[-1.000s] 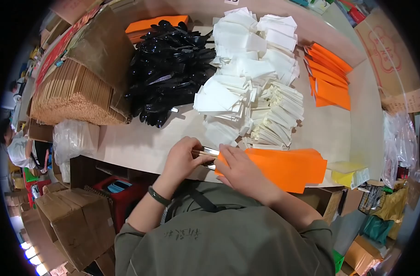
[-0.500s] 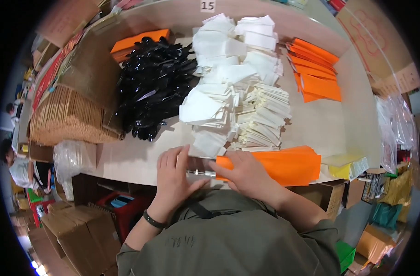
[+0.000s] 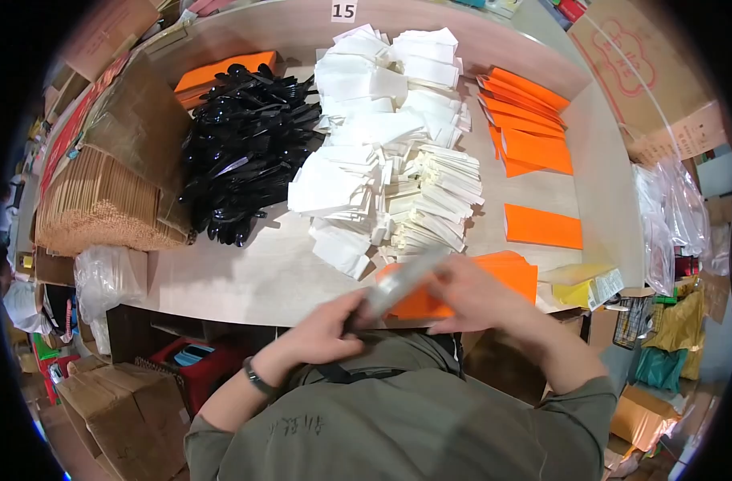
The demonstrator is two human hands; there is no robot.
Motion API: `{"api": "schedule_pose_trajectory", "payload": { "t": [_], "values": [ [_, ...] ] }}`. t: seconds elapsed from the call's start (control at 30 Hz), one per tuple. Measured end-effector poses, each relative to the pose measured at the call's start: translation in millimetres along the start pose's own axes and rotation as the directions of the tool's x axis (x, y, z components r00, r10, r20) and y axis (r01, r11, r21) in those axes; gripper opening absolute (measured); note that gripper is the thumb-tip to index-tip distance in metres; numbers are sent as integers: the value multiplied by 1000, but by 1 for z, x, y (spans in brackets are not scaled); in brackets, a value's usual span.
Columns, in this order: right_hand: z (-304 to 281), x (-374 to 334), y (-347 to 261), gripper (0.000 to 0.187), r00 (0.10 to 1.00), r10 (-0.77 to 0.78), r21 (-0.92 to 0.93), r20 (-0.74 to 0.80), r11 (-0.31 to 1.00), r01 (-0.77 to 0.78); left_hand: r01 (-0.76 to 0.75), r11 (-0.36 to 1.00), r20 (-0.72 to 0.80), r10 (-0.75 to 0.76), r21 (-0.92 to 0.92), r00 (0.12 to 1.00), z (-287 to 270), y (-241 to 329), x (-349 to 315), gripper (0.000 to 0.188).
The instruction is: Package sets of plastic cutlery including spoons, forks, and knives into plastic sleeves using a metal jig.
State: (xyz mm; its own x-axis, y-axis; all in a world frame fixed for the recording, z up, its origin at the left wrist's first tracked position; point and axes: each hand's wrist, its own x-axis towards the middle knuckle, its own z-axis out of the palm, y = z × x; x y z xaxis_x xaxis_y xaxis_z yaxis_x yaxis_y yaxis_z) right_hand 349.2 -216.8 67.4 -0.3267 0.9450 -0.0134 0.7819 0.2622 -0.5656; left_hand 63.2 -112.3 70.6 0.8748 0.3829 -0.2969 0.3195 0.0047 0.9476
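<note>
A long, shiny grey strip (image 3: 398, 287), smeared by motion, slants up and right between my hands. Its lower end is in my left hand (image 3: 326, 327), whose fingers are closed on it. My right hand (image 3: 474, 297) is at the upper end; its fingers are blurred, so their grip is unclear. Under the strip and right hand lies a stack of flat orange paper pieces (image 3: 514, 276) at the table's front edge. A single orange paper piece (image 3: 542, 227) lies beyond it to the right. White folded napkins (image 3: 334, 192) are piled just ahead of my hands.
Black plastic cutlery (image 3: 249, 152) is heaped left of the napkins. A box of wooden-looking sticks (image 3: 109, 204) stands at the far left. More orange pieces (image 3: 534, 148) lie at the right, with a yellow box (image 3: 586, 289) near the front corner. Cardboard boxes (image 3: 125, 409) crowd below.
My hands have lifted off the table edge, the left one moving down toward my body with the grey strip. An orange piece now lies separately at the right. The whole view has shifted slightly.
</note>
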Motion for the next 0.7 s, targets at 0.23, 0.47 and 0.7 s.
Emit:
{"api": "schedule_pose_trajectory", "payload": {
  "t": [0.23,0.47,0.7],
  "values": [
    [34,37,-42,36,978,-75,-268,-194,963,20,123,987,92,-132,105,987,-19,7,14,29],
    [44,55,-66,31,878,474,-133,-67,868,-479,120,895,-441,92,430,893,-36,-44,32,46],
    [62,61,-45,20,793,574,139,-205,819,-557,83,684,-270,171,724,948,-47,-65,-37,79]
  ]
}}
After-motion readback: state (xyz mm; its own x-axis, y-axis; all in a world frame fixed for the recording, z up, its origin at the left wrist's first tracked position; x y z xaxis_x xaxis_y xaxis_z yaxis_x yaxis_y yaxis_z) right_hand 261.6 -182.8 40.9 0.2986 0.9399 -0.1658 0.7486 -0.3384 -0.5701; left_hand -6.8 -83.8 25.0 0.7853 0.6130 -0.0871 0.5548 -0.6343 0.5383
